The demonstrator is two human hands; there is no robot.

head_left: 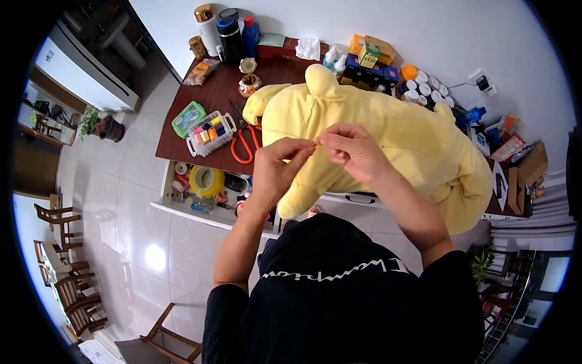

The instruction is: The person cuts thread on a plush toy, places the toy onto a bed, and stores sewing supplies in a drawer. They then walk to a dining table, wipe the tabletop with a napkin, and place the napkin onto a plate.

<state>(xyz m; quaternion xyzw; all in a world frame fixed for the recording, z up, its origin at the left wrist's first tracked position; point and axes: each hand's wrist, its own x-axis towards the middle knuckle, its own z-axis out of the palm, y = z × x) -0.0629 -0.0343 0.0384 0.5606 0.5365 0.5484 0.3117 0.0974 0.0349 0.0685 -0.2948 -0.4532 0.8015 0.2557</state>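
A large yellow plush toy (370, 121) lies across the dark red cabinet top. Over it, my left hand (280, 162) and my right hand (351, 150) meet fingertip to fingertip, both closed in a pinch. Whatever is between the fingers is too small to make out. Left of the plush are scissors with orange-red handles (241, 149). Beside them stands a clear plastic sewing box (210, 145) holding several coloured thread spools, with a green-rimmed lid or case (188, 119) behind it.
An open drawer (182, 205) with a yellow tape roll (207, 181) juts out at the front left. Along the wall stand a white bottle (207, 30), a black flask (230, 40), an open jar (249, 85), small boxes (368, 56) and several white-capped bottles (424, 89).
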